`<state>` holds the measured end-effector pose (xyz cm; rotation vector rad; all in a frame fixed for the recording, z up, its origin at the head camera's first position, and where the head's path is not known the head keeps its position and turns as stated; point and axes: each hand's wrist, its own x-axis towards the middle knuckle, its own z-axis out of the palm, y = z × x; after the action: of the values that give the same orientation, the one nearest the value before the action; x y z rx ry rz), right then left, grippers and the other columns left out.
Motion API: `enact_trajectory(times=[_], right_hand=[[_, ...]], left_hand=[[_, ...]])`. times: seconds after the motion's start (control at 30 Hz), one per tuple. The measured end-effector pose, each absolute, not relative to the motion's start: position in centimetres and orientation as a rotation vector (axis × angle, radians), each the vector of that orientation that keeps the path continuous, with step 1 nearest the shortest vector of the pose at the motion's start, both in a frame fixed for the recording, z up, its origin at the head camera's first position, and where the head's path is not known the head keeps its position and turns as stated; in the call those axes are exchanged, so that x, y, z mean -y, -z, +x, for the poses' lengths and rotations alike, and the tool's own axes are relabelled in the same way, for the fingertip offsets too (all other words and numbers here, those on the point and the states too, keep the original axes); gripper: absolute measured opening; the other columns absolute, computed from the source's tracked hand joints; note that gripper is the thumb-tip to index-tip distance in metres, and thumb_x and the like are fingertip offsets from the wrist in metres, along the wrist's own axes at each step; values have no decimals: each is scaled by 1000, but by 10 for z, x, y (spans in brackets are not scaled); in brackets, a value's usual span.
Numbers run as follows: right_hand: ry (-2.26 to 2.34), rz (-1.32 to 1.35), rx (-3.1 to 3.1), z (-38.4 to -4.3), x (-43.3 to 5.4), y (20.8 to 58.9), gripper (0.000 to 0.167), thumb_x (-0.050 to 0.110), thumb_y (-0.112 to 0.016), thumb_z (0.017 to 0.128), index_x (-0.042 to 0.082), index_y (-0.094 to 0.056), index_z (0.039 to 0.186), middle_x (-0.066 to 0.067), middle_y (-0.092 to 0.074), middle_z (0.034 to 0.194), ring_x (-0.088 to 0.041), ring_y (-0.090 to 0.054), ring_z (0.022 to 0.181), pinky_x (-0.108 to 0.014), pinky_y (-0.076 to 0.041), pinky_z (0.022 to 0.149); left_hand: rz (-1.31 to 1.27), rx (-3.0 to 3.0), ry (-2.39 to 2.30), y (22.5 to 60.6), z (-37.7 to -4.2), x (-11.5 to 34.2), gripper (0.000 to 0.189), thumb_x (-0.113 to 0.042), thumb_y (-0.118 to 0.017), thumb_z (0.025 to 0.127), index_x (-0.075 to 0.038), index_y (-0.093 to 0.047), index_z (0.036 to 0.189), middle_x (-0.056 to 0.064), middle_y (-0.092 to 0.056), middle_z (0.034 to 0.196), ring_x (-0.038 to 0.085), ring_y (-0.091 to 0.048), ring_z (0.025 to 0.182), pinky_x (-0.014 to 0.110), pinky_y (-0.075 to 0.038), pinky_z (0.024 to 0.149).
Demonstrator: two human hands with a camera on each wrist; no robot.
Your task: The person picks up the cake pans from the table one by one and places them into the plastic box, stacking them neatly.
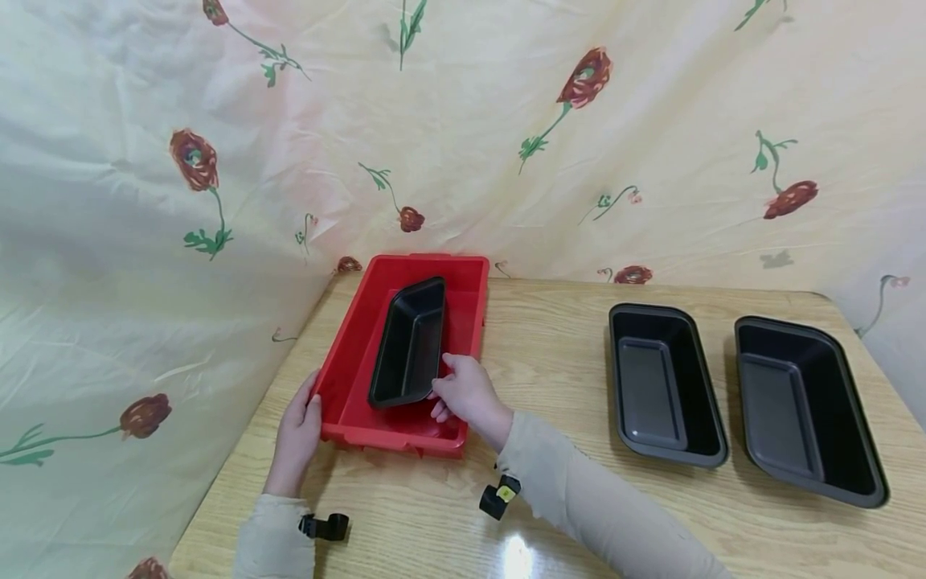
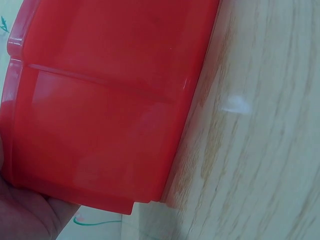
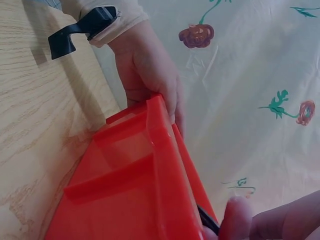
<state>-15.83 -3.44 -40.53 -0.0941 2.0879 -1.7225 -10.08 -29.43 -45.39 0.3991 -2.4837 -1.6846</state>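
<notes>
A black loaf pan (image 1: 408, 342) lies tilted inside a red plastic tray (image 1: 394, 437) at the left of the table. My right hand (image 1: 470, 398) reaches over the tray's near right side and pinches the pan's near right corner between thumb and fingers. In the right wrist view, only a sliver of the pan's dark rim (image 3: 207, 220) shows beside the right thumb (image 3: 237, 217). My left hand (image 1: 298, 430) grips the tray's near left corner. The left wrist view shows the tray's outer wall (image 2: 95, 135) close up, part of the left hand (image 2: 30, 215) at its edge.
Two more black loaf pans stand on the right of the wooden table (image 1: 550, 346): one nearer the middle (image 1: 654, 394), the other by the right edge (image 1: 784, 410). Flower-patterned cloth (image 1: 463, 121) hangs behind the table and along its left side.
</notes>
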Motion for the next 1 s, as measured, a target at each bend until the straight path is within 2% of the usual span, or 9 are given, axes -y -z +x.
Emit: enact_trajectory(times=[0.17, 0.37, 0.83, 0.9, 1.0], right_hand=[[1642, -99, -2096, -159, 34, 404, 68, 8, -63, 94, -2, -28, 151, -18, -67, 87, -22, -63, 54, -27, -56, 54], [1595, -106, -2083, -159, 35, 404, 74, 10, -66, 92, -3, -24, 152, -22, -67, 95, -22, -64, 54, -26, -55, 52], [1610, -59, -2005, -163, 35, 404, 74, 6, -63, 93, -4, -21, 152, -23, -66, 101, -25, -67, 57, -28, -56, 52], [1617, -47, -1996, -162, 35, 403, 74, 6, -63, 93, -3, -21, 152, -25, -64, 108, -26, -67, 57, -28, -56, 53], [1626, -43, -1999, -162, 36, 403, 74, 5, -63, 93, -3, -20, 153, -27, -53, 131, -27, -67, 58, -30, -57, 55]], left_hand=[[392, 2475, 1694, 454, -100, 294, 49, -9, -33, 106, -9, -28, 154, 17, -32, 154, 34, -37, 134, 49, -34, 110], [388, 2480, 1683, 456, -100, 294, 49, -9, -33, 106, -8, -28, 154, 17, -32, 154, 35, -37, 133, 49, -34, 109], [393, 2481, 1700, 457, -101, 296, 49, -12, -33, 106, -12, -27, 155, 15, -32, 154, 34, -39, 132, 49, -38, 107], [395, 2483, 1703, 457, -100, 296, 49, -12, -33, 106, -12, -26, 155, 15, -32, 154, 34, -39, 132, 49, -37, 107], [399, 2478, 1711, 456, -100, 295, 50, -13, -33, 106, -14, -26, 155, 15, -32, 154, 34, -39, 132, 49, -37, 107]])
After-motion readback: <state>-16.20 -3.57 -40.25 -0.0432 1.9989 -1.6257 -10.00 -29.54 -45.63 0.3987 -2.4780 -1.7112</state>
